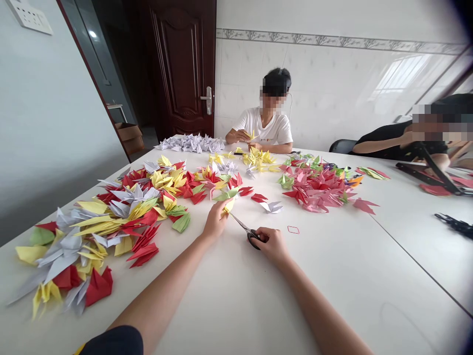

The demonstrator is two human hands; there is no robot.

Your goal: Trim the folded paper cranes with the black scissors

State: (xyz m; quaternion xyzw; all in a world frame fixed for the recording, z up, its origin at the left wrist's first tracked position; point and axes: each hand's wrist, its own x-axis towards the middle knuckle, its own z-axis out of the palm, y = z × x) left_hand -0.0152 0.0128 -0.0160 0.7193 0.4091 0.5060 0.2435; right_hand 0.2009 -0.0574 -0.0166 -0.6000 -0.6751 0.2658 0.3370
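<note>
My left hand [216, 219] is closed on a yellow folded paper crane [229, 204] above the middle of the white table. In my right hand [272, 244] is a pair of scissors [242, 226] with black handles, my fingers in the loops. The blade tips reach the lower edge of the yellow paper; I cannot tell whether they touch it. Just behind my left hand shows a light green folded paper [226, 194]. A white paper crane [272, 207] and a red folded paper [259, 197] lie beyond the scissors.
A large heap of red, yellow and white paper cranes [136, 217] spreads on the left. Pink cranes [318, 190] pile up right of centre, white ones [192, 143] at the back. A person [268, 123] sits opposite with a yellow crane; another person [399, 133] is far right.
</note>
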